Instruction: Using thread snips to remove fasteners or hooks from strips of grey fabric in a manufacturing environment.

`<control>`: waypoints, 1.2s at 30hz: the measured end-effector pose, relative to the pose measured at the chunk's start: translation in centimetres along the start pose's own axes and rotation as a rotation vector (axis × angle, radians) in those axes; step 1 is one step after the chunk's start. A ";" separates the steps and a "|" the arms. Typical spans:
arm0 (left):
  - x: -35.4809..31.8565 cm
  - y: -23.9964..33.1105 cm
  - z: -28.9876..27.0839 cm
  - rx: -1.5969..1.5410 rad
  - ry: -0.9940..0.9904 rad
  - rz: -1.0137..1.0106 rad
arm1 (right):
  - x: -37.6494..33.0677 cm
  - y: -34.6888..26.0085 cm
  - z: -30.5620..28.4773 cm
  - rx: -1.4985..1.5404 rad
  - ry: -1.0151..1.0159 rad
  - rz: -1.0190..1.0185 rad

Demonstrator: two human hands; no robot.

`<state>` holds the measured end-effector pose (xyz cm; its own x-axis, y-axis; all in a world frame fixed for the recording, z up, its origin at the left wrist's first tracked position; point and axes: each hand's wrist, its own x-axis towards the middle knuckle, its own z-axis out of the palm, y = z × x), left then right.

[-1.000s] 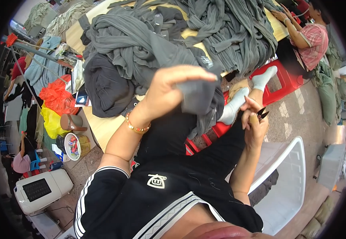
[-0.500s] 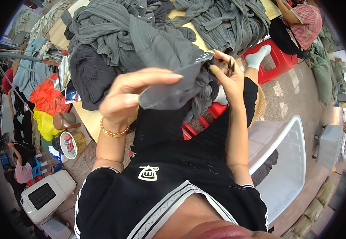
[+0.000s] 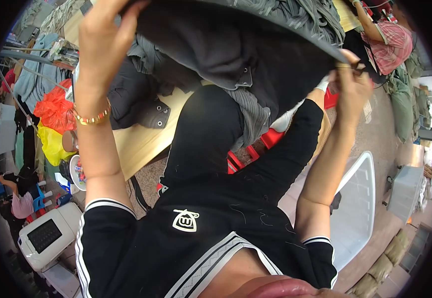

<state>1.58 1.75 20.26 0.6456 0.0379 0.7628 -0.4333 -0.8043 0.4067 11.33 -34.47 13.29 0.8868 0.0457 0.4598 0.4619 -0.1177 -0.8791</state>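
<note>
A dark grey garment (image 3: 285,64) is stretched wide between my raised hands, its long edge running from upper left to right. My left hand (image 3: 107,37) pinches that edge at the upper left, fingertips partly out of sight. At the other end, my right hand (image 3: 349,92) grips the edge with thumb and fingers. Two metal eyelets or snaps show on the cloth's lower corner. Below and to the left, a second dark garment (image 3: 131,97) with metal rings lies bunched on the wooden table (image 3: 144,144). Grey ribbed cloth (image 3: 320,20) is heaped behind, partly hidden.
A red stool (image 3: 271,138) stands beyond my knees. The translucent white bin (image 3: 362,208) is by my right arm. Red (image 3: 54,115) and yellow plastic bags (image 3: 53,144) hang at left, above a small tub (image 3: 77,171). A co-worker in pink plaid (image 3: 392,44) sits far right.
Both hands have moved up and apart, the left to upper left and the right to the right. The cloth, bunched between them before, is now spread out.
</note>
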 end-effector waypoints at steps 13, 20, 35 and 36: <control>-15.8 -0.5 3.0 -0.435 -0.115 -0.093 | -12.0 -3.2 -9.9 -0.492 -0.486 -0.100; -20.1 -0.1 2.1 -0.607 -0.146 -0.430 | -17.1 5.6 -7.0 -0.488 -0.437 0.144; -17.6 1.6 3.2 -0.607 0.005 -0.533 | -16.7 4.8 -4.3 -0.351 -0.264 0.352; -17.3 1.4 3.3 -0.572 -0.042 -0.543 | -16.5 4.7 -3.8 -0.378 -0.285 0.323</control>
<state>-8.08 -1.99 5.96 0.8777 0.3061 0.3688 -0.3001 -0.2490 0.9208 -1.20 -39.56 2.02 0.9751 0.2081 0.0773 0.1763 -0.5140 -0.8395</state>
